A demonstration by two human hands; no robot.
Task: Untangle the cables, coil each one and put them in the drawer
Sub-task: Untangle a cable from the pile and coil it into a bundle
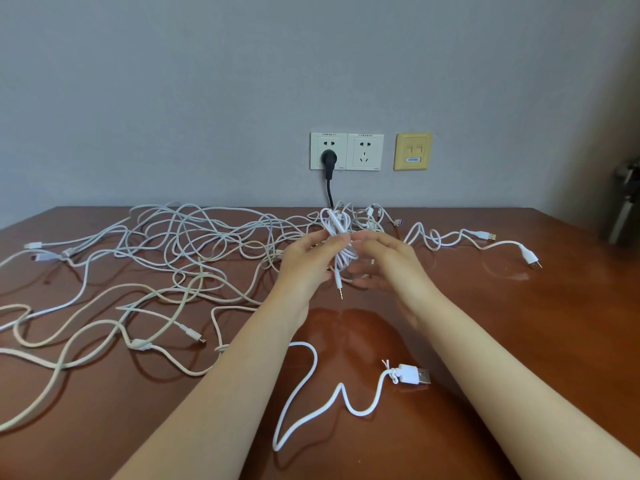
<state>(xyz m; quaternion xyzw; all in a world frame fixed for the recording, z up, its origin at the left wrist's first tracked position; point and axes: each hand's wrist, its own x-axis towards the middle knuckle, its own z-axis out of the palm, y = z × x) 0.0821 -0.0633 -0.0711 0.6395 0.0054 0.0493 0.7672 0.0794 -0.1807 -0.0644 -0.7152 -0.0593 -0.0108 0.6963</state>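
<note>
Above the middle of the brown table [519,341], my left hand [306,263] grips a small coil of thin white audio cable [337,226]. Its jack plug [340,287] hangs down between my hands. My right hand [388,263] pinches the same coil at its middle, fingers curled toward the left hand. A big tangle of white cables [180,244] spreads over the table's left half and back. A short white USB cable [318,407] lies near me, its plug [414,375] tied with a wire tie. No drawer is in view.
Wall sockets [346,151] sit behind the table with a black plug [329,157] and cord dropping behind the tabletop. A yellow network plate [412,151] is beside them. A white cable with a two-pin plug [530,258] lies at the right back. A grey object [623,202] stands at the right edge.
</note>
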